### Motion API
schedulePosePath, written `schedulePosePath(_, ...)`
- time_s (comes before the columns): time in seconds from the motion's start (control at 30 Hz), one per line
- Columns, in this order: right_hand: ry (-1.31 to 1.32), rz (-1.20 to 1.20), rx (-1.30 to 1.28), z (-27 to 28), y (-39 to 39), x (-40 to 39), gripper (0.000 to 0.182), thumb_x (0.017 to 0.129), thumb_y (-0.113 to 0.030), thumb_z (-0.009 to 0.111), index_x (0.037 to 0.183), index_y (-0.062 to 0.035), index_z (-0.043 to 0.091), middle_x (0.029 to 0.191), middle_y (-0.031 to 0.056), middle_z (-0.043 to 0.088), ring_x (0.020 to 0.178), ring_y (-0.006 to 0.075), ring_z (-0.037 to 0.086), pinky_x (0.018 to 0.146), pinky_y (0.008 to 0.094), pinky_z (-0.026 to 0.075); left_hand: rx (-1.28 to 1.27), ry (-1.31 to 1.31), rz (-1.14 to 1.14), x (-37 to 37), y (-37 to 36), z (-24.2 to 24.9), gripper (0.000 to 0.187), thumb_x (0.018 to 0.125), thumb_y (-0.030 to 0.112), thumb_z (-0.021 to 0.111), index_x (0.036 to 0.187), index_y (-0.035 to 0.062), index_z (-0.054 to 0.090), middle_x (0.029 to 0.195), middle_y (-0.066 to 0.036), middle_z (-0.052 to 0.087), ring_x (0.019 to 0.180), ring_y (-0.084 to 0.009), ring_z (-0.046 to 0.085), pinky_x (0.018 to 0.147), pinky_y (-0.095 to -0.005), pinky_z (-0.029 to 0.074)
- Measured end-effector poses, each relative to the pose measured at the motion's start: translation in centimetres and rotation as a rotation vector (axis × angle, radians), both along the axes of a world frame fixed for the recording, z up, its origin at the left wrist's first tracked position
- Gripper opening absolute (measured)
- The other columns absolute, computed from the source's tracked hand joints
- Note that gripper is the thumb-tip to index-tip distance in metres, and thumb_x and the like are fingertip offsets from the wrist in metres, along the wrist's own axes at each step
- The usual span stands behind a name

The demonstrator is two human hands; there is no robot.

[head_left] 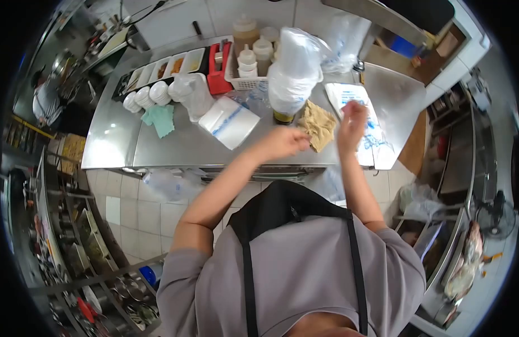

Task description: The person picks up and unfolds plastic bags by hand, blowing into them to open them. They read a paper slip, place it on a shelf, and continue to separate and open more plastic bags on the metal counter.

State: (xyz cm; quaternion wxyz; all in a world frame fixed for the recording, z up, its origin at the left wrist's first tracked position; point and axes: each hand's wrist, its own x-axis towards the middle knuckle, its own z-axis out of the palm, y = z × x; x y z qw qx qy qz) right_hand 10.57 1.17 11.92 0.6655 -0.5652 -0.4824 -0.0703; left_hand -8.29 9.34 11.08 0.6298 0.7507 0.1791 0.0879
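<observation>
My left hand [285,142] is over the front of the steel counter [175,147], its curled fingers at the left edge of a crumpled tan cloth [317,124]. Whether it grips the cloth is too blurred to tell. To the right, my right hand [353,124] is raised near a stack of white bags with blue print [349,94]; its fingers are bunched and blurred. A tall stack of plastic-wrapped containers [293,78] stands behind the cloth. A flat pack of white bags [230,122] lies left of my left hand.
Farther left are a green cloth [158,120], white lids [159,93] and a tray of food tubs [165,68]. A red device [219,70] and a basket of squeeze bottles [249,83] stand at the back. Another person [46,101] is at the far left.
</observation>
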Motion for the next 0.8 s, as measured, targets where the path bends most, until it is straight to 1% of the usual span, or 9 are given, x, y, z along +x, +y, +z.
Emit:
schedulePosePath(0.03,-0.209,-0.138,-0.031,-4.6,0.8,0.6,0.016,0.084,0.007,0.046,0.099,0.0020,0.050,0.096,0.0150,0.050,0.086,0.0262,0.051,0.074,0.0325,0.043,0.008,0.004,-0.026,1.4,-0.8,-2.9,0.035,0.089,0.023,0.056,0.115,0.0004,0.057,0.104,-0.010,0.064,0.095,-0.0206,0.060,0.079,-0.0330,0.050)
schedulePosePath(0.1,-0.125,-0.212,-0.090,-11.4,1.1,1.3,0.010,0.085,-0.001,0.051,0.094,0.0029,0.051,0.090,0.0158,0.050,0.083,0.0290,0.048,0.074,0.0350,0.041,0.785,-0.269,-0.212,3.5,-2.7,-7.8,0.032,0.083,0.022,0.062,0.110,0.0040,0.061,0.105,-0.011,0.061,0.101,-0.0258,0.055,0.085,-0.0358,0.045)
schedulePosePath(0.17,0.022,-0.201,0.011,-11.9,1.8,1.5,0.014,0.085,-0.007,0.051,0.095,0.0033,0.050,0.091,0.0169,0.049,0.086,0.0298,0.048,0.077,0.0361,0.040,0.888,-0.215,-0.222,5.0,-2.6,-7.9,0.030,0.080,0.020,0.063,0.106,0.0046,0.062,0.105,-0.012,0.059,0.102,-0.0276,0.053,0.087,-0.0370,0.043)
schedulePosePath(0.2,0.029,-0.166,-0.086,-12.1,2.1,1.5,0.015,0.086,-0.008,0.050,0.096,0.0027,0.050,0.092,0.0175,0.049,0.086,0.0305,0.048,0.077,0.0366,0.040,0.968,-0.143,-0.248,4.9,-3.7,-8.6,0.028,0.077,0.018,0.064,0.101,0.0052,0.063,0.104,-0.013,0.058,0.103,-0.0293,0.050,0.089,-0.0382,0.040)
schedulePosePath(0.37,0.069,-0.137,-0.109,-10.6,-0.2,1.4,0.019,0.084,-0.011,0.053,0.099,-0.0004,0.050,0.092,0.0178,0.048,0.079,0.0311,0.050,0.070,0.0364,0.043,0.881,-0.140,-0.208,6.1,-4.8,-6.6,0.021,0.075,0.013,0.063,0.094,0.0039,0.062,0.097,-0.012,0.058,0.096,-0.0293,0.052,0.083,-0.0397,0.042)
schedulePosePath(0.47,0.095,-0.174,-0.122,-10.5,-6.9,-0.4,0.020,0.083,-0.012,0.054,0.099,-0.0009,0.049,0.092,0.0169,0.048,0.076,0.0314,0.051,0.069,0.0364,0.043,0.907,-0.141,-0.262,6.9,-6.6,-7.6,0.019,0.075,0.013,0.063,0.092,0.0043,0.062,0.092,-0.009,0.058,0.092,-0.0274,0.052,0.081,-0.0390,0.041)
schedulePosePath(0.53,0.136,-0.017,-0.240,-11.7,-11.8,-1.5,0.019,0.083,-0.012,0.055,0.099,-0.0021,0.050,0.092,0.0155,0.049,0.077,0.0307,0.052,0.068,0.0367,0.044,0.842,-0.212,-0.387,7.7,-8.4,-7.3,0.017,0.076,0.011,0.062,0.092,0.0042,0.062,0.090,-0.009,0.058,0.090,-0.0276,0.053,0.079,-0.0385,0.041)
schedulePosePath(0.63,0.281,-0.168,-0.456,-16.6,-19.3,-2.9,0.019,0.084,-0.015,0.056,0.098,-0.0035,0.051,0.092,0.0145,0.049,0.079,0.0315,0.053,0.068,0.0381,0.044,0.703,-0.305,-0.513,8.5,-10.9,-7.9,0.014,0.078,0.009,0.059,0.091,0.0046,0.062,0.087,-0.009,0.058,0.085,-0.0274,0.054,0.075,-0.0372,0.042)
schedulePosePath(0.8,0.519,-0.531,-0.958,-25.8,-32.6,-8.6,0.019,0.086,-0.021,0.054,0.091,-0.0027,0.054,0.089,0.0156,0.055,0.080,0.0345,0.055,0.068,0.0399,0.045,0.554,-0.076,-0.802,8.3,-13.6,-12.7,0.017,0.081,0.012,0.059,0.095,0.0035,0.062,0.087,-0.011,0.061,0.085,-0.0294,0.057,0.076,-0.0376,0.044)
